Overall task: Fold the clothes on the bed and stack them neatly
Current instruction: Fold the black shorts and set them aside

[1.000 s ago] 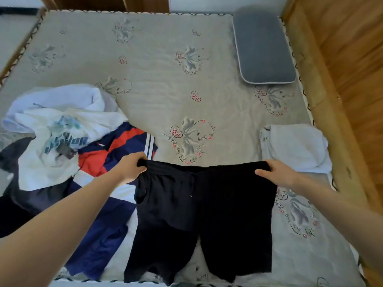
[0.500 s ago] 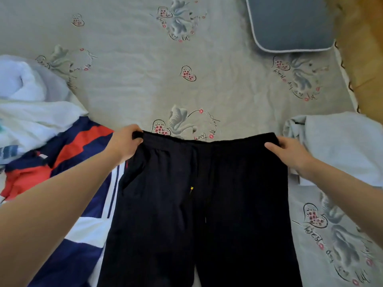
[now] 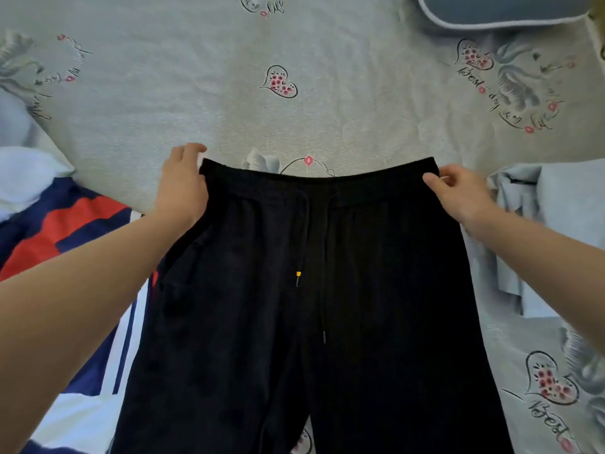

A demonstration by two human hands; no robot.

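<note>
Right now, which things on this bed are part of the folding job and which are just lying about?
Part of the job:
black shorts, held at the waistband by the left hand and right hand
striped garment, unfolded
white garment, unfolded
pale garment, on the right

Lying about:
grey pillow
bedsheet

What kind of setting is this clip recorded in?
Most likely a bedroom: a printed bedsheet fills the view, a grey pillow lies at its top, and black shorts are spread on it.

Single head view looks steeply down, close over the bed (image 3: 327, 119)
</note>
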